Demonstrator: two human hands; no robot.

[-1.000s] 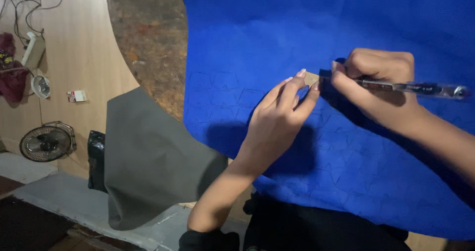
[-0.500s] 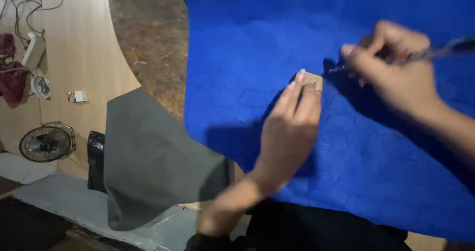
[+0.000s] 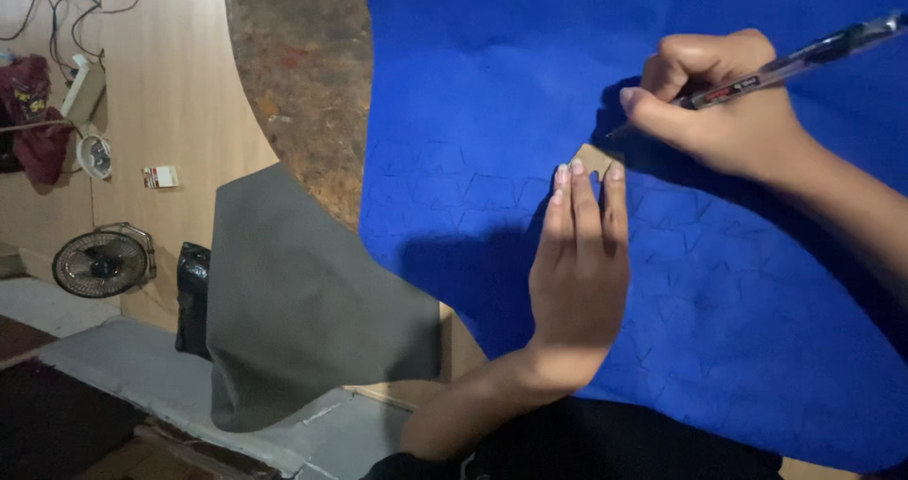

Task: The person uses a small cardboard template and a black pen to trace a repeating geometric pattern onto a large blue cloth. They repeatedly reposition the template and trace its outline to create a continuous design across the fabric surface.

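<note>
Left hand (image 3: 577,281) pins small tan cardboard template (image 3: 596,161) flat on blue fabric sheet (image 3: 492,83); right hand (image 3: 719,111), grip closed on clear ballpoint pen (image 3: 794,59), traces it among many finished outlines, upper sheet unmarked.

A small tan cardboard template (image 3: 595,161) lies flat on the blue sheet (image 3: 492,92), right of the frame's centre, its lower part covered by fingertips. The blue sheet fills the upper and right of the frame, spread flat, faintly marked with traced outlines. A clear-barrelled pen (image 3: 785,62) slants from upper right, tip down just beside the template's upper right edge.
</note>
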